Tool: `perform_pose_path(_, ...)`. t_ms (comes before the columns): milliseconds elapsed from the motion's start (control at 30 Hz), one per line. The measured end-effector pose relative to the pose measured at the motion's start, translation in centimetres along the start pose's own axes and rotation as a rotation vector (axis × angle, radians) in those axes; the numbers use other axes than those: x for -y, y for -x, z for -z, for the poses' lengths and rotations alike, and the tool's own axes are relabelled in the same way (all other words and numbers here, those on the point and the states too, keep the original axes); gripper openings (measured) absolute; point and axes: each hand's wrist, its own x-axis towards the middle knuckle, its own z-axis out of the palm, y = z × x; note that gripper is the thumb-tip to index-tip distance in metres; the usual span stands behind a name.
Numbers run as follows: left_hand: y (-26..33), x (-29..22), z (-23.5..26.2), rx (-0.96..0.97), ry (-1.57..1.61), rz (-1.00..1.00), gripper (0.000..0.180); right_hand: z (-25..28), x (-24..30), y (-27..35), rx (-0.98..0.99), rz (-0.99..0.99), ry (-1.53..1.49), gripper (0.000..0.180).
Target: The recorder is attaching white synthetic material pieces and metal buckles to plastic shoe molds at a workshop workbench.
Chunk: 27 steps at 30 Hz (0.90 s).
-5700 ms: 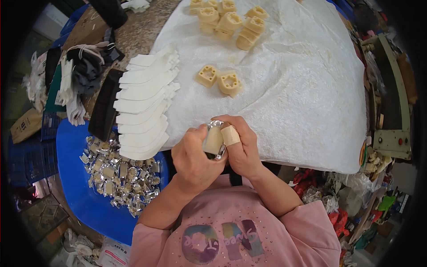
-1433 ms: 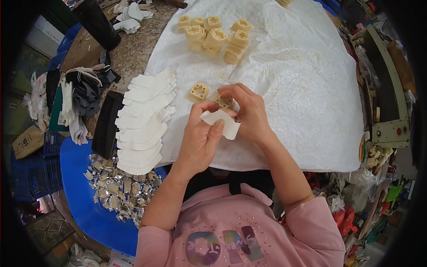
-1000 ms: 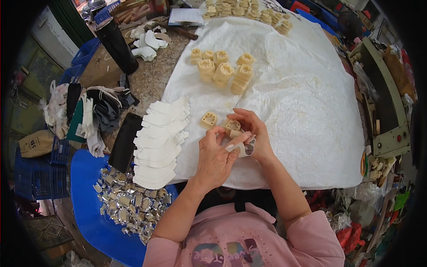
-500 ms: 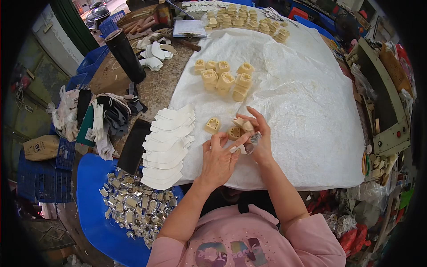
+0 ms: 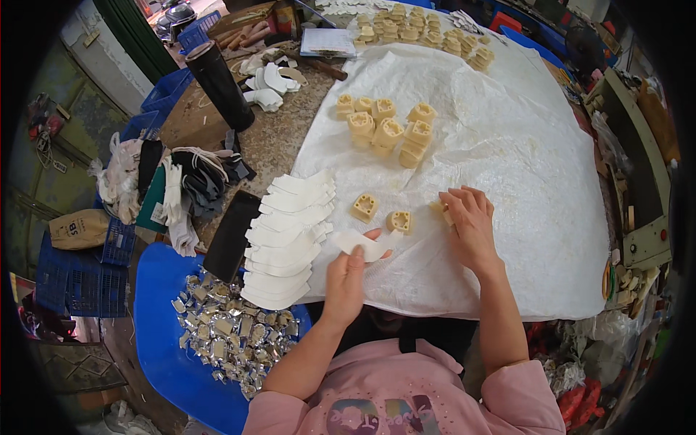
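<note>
My left hand pinches a curved white piece between thumb and fingers, just right of a fanned stack of similar white pieces. Farther right, my right hand bends its fingers over a small cream object on the white sheet; most of it is hidden under the fingers. Two cream hollow blocks stand between and beyond the hands, one block at the left and another block nearer. A cluster of similar cream blocks stands farther away, some of them stacked.
A white woven sheet covers the table. On the left lie a black flat slab, gloves and a black cylinder. A blue basin holds many silvery pieces. More cream blocks stand at the far end.
My hands, close together before, have moved apart. The right went rightward to the small cream object; the left drew back a little and now shows the curved white piece. The view shifted slightly.
</note>
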Motion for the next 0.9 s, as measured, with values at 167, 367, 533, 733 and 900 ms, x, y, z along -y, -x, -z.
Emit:
perform_pose_path(167, 0.9, -0.7, 1.5, -0.150, 0.307, 0.071, 0.046, 1.3, 0.8, 0.2, 0.009, -0.029, -0.059, 0.038)
perform_pose_path(367, 2.3, -0.7, 1.6, -0.134, 0.429, 0.023, 0.043, 3.4, 5.8, 2.9, -0.119, -0.110, -1.118, 0.026)
perform_pose_path(533, 3.3, -1.9, -0.7, -0.137, 0.473, 0.038, 0.042, 1.7, 9.2, 4.5, -0.155, 0.246, -1.044, 0.034)
perform_pose_path(733, 4.2, -2.6, -1.2, -0.032, 0.478, 0.015, 0.040, -0.1, 9.2, 4.9, -0.389, 0.405, -0.885, 0.038)
perform_pose_path(900, 4.4, -2.7, -1.3, -0.021, 0.404, 0.018, 0.038, -0.4, 9.2, 4.9, -0.402, 0.408, -0.874, 0.037)
